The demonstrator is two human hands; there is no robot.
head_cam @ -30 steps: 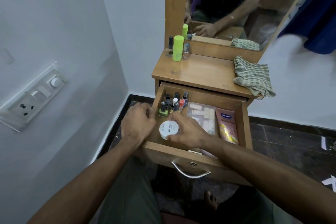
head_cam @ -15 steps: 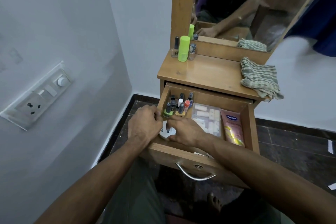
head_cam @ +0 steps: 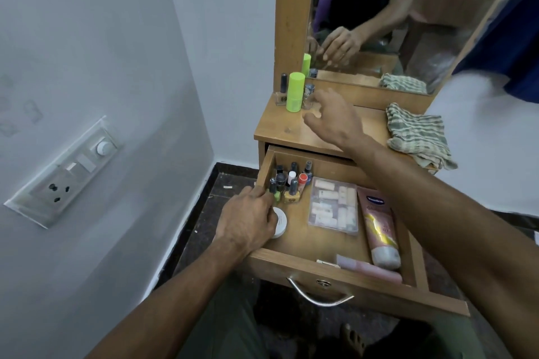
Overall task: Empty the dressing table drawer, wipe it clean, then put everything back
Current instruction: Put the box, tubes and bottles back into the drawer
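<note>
The round white plastic jar (head_cam: 279,222) lies flat in the open wooden drawer (head_cam: 329,264), front-left corner, directly beneath the left hand (head_cam: 248,220), whose curled fingers are closed around it. The right hand (head_cam: 332,116), fingers loosely spread and empty, is held well apart above the wooden tabletop (head_cam: 280,130).

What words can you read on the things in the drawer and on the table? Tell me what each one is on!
"Vaseline": on the blue badge of the pink lotion tube in the open wooden drawer.
White round jar lid: faint print, too blurred to read.
Yellow nail polish bottle: dark mark on its front, too small to read.
Clear nail polish bottle on the tabletop: dark mark, too small to read.
Clear plastic box: no readable text.
</note>
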